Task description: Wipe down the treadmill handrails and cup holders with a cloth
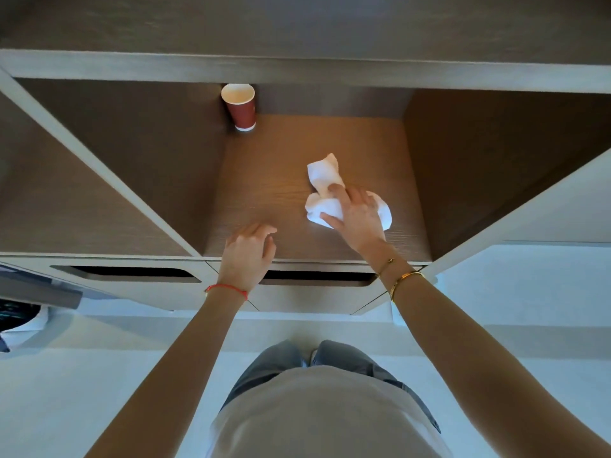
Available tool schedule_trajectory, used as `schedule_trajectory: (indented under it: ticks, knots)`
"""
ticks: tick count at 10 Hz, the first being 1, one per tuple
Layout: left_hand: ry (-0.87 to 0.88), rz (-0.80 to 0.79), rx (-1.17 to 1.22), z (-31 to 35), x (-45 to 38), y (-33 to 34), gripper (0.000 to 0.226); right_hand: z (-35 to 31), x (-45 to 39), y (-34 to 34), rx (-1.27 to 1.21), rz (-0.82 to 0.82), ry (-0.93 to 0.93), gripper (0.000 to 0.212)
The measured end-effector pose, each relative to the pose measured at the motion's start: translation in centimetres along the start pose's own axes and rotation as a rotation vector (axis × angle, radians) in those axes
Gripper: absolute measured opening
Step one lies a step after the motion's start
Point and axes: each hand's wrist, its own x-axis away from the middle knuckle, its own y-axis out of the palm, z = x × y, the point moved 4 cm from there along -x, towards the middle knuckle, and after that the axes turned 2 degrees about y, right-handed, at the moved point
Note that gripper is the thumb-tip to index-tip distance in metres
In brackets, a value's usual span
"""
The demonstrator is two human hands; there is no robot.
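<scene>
Cloth [330, 200]: white, crumpled, lying on the wooden shelf [264, 180] of an open cabinet niche, right of the shelf's middle and nearer its front edge than its back. One bunched end sticks out toward the back of the shelf; the rest is under the hand.

Right hand [355, 216] rests on top of the cloth, palm down, fingers bent over the fabric and thumb against its left side, so it holds the cloth pressed to the shelf. Two gold bracelets [401, 279] on that wrist.

Left hand [248, 252] at the shelf's front edge, left of the cloth and apart from it. Fingers loosely curled, holding nothing; fingertips seem to touch the wood, cannot tell for sure. Red string bracelet [226, 288] on the wrist.

Red paper cup [240, 107], white inside, stands upright in the back-left corner of the shelf, well apart from both hands.

Below the shelf's front edge, a drawer front with a dark recessed handle slot [317, 278]; another like it to the left [125, 272].

No treadmill handrail or cup holder identifiable in view.

Person's light shirt and grey trousers at the bottom.
</scene>
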Motion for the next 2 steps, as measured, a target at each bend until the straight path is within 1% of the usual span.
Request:
schedule_trajectory:
  ticks: [1,2]
  knots:
    - [0.023,-0.021,0.022,0.1,0.1,0.0,0.025,0.3,0.1,-0.4,0.014,-0.003,-0.023,0.062]
    - [0.019,-0.016,0.006,0.3,-0.1,-0.7,0.026,0.4,1.1,-1.9,0.027,0.019,0.019,0.069]
